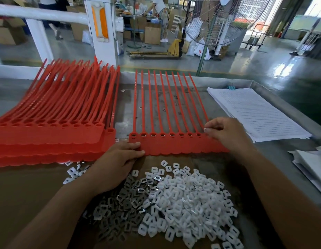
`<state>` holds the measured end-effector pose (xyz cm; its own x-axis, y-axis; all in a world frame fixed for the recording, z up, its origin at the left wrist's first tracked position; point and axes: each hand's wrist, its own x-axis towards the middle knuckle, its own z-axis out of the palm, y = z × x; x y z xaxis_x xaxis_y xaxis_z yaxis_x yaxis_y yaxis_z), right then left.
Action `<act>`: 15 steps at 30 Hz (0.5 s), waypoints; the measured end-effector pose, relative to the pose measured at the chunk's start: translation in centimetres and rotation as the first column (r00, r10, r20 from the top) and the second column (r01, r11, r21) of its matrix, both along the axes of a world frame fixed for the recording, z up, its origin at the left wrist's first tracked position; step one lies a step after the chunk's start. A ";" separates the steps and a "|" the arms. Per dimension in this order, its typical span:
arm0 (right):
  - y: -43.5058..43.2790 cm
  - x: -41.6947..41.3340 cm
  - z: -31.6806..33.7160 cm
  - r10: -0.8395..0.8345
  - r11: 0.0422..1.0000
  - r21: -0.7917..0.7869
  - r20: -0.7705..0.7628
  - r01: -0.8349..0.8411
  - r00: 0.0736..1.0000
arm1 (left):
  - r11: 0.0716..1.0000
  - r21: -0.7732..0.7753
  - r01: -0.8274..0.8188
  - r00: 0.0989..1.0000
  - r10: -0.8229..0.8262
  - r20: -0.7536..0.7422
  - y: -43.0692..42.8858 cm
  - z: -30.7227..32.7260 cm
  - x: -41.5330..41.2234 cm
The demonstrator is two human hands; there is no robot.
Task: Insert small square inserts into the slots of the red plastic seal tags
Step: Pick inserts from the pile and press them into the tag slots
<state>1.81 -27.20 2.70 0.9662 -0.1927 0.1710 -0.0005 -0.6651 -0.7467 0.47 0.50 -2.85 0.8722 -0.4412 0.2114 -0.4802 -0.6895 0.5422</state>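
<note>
A strip of joined red seal tags [174,145] lies flat in the middle of the table, tails pointing away from me. Several of its slots show an insert seated inside. My left hand [118,159] lies on the strip's left end, fingers straight and pressing its lower corner. My right hand [226,131] hovers over the strip's right end with fingers curled, fingertips pinched together at the rightmost slot; whether an insert sits between them is hidden. A heap of small white square inserts [184,200] lies close in front of me, between my forearms.
A thick stack of red tag strips [53,126] fills the left of the table. A pile of lined paper sheets [256,112] lies at the right, with more paper [310,164] at the far right edge. Beyond the table's back rim is factory floor with a standing fan [215,20].
</note>
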 end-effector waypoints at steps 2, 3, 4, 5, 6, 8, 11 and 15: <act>-0.6 0.2 0.0 -0.030 0.999 -0.021 0.023 0.031 0.999 | 1.000 0.000 0.007 1.000 -0.007 0.005 0.0 0.0 0.1; -0.8 0.4 -0.1 -0.046 0.998 -0.030 0.020 0.047 0.999 | 1.000 0.001 0.010 1.000 -0.010 0.006 0.0 0.0 0.1; -1.0 0.6 -0.3 -0.062 0.997 -0.034 0.007 0.062 0.998 | 1.000 0.004 0.011 1.000 -0.011 0.007 0.0 0.0 0.1; -1.3 0.9 -0.6 -0.075 0.997 -0.034 -0.013 0.075 0.997 | 1.000 0.007 0.012 1.000 -0.012 0.006 0.0 0.0 0.1; -1.4 1.1 -0.9 -0.081 0.996 -0.030 -0.036 0.080 0.996 | 1.000 0.012 0.013 1.000 -0.013 0.005 0.0 0.1 0.1; -1.6 1.6 -1.5 -0.073 0.997 -0.031 -0.086 0.071 0.994 | 1.000 0.017 0.015 1.000 -0.015 0.004 -0.1 0.2 0.1; -2.0 2.1 -2.5 -0.065 0.998 -0.025 -0.133 0.062 0.989 | 1.000 0.013 0.009 1.000 -0.009 -0.002 -0.1 0.3 -0.1; -2.2 2.4 -3.0 -0.057 0.998 -0.042 -0.146 0.051 0.988 | 1.000 0.006 -0.004 1.000 0.004 -0.011 -0.1 0.4 -0.2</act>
